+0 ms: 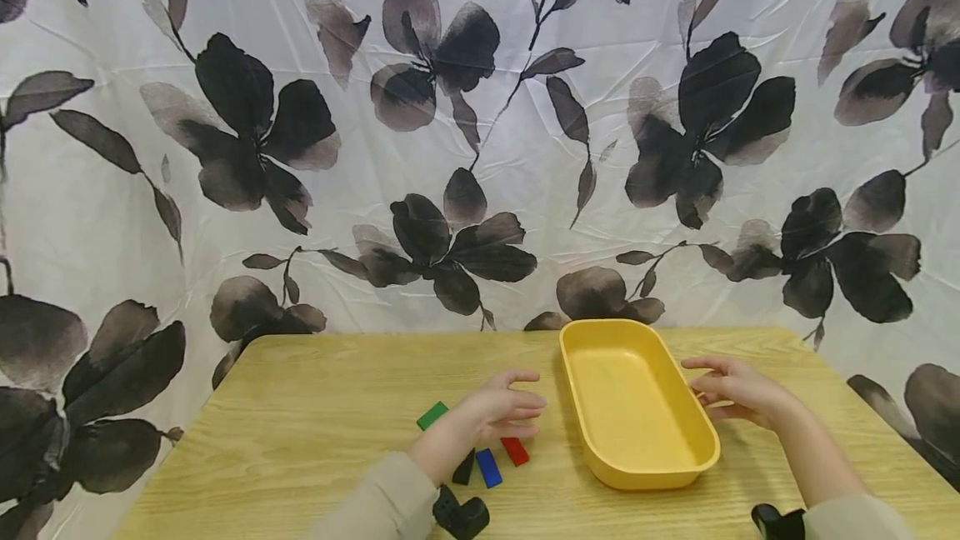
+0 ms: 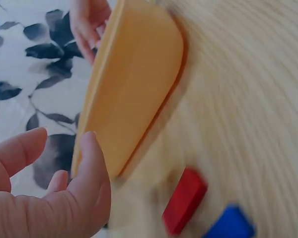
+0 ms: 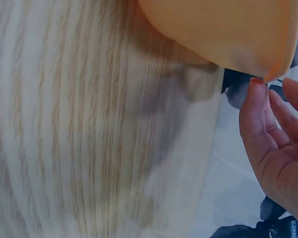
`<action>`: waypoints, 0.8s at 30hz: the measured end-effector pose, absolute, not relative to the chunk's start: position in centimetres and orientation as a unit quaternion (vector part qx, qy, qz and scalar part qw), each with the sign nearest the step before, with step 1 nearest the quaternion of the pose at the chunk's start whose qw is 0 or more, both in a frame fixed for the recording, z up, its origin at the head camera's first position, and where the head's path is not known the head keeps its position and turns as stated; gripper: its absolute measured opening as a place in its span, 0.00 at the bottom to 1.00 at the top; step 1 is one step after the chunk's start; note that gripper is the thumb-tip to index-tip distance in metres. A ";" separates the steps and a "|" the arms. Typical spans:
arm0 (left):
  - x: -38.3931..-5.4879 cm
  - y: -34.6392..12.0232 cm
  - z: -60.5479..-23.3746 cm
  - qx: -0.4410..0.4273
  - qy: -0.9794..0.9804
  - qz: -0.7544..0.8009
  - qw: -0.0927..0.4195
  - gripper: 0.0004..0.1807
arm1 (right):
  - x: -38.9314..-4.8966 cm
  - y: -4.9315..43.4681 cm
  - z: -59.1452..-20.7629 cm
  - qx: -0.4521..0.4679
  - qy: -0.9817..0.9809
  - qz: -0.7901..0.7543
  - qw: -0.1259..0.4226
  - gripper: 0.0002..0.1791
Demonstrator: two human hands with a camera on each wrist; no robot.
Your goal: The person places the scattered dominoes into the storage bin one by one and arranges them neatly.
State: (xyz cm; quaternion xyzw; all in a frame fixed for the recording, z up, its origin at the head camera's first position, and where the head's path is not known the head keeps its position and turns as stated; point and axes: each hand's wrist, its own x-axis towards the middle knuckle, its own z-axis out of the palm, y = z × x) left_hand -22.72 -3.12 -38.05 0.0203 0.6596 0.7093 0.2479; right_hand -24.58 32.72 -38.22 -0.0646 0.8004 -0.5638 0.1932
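A yellow rectangular tray (image 1: 637,407) with rounded corners lies on the wooden table. My right hand (image 1: 738,390) is beside its right long side, fingers loosely bent. In the right wrist view, the fingertips (image 3: 257,82) come right up to the tray's rim. On the other side, my left hand (image 1: 498,407) hovers between the tray and some small blocks, holding nothing, its fingers pointing toward the tray. A red block (image 1: 515,451), a blue block (image 1: 489,468), a black block (image 1: 464,467) and a green block (image 1: 432,415) lie around and below this hand; the forearm partly covers the black one.
The light wooden table (image 1: 300,407) reaches back to a white cloth (image 1: 562,165) with dark flowers. A black device (image 1: 460,513) sits at the left wrist and another black device (image 1: 777,521) at the right. Table surface extends left of the blocks.
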 end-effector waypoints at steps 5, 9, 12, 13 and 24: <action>-23.4 -0.9 -39.2 -0.006 0.641 0.730 0.235 0.30 | -25.5 31.9 -38.7 -0.033 0.796 -0.574 0.190 0.32; -23.9 0.5 -39.8 -0.029 0.605 0.769 0.205 0.32 | -26.4 31.5 -38.9 -0.022 0.790 -0.583 0.188 0.31; -24.1 1.5 -40.1 -0.042 0.588 0.787 0.184 0.31 | -26.7 31.3 -39.0 -0.023 0.786 -0.588 0.189 0.31; -24.2 1.8 -40.2 -0.044 0.587 0.788 0.181 0.31 | -26.8 31.3 -39.0 -0.021 0.785 -0.589 0.189 0.31; -24.3 3.2 -40.6 -0.010 0.641 0.744 0.188 0.38 | -26.5 31.5 -38.7 -0.034 0.789 -0.581 0.196 0.30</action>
